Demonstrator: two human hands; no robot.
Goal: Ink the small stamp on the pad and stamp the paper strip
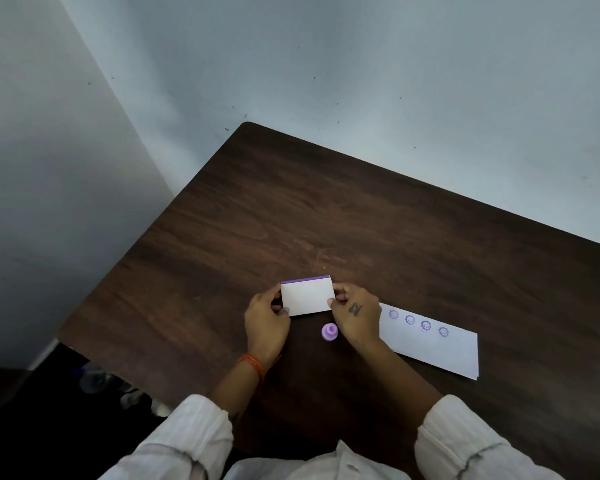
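- Reaching fwd from bottom of view, both forearms converge on the pad (306,297) near the table (326,209) centre; white sleeves rolled back, orange thread on L wrist.
- L hand (266,322): back up, fingers curled, thumb + fingertips pinching pad's left edge. Grasping pad.
- R hand (355,315): back up, mark on its back, thumb + fingertips (331,301) pinching pad's right edge. Grasping pad.
- Pad: small white box w/ purple strip along far edge, held between the 2 hands; can't tell if it's lifted or resting on table, nor if lid is shut.
- Stamp (329,331): small, lilac, knob up, standing on table just below pad, between the hands, close beside R hand; no hand touching it.
- Strip (433,344): white paper, flat on table to the right, its near end hidden under R hand/wrist; 4 purple round prints (418,322) in a row along its far edge.
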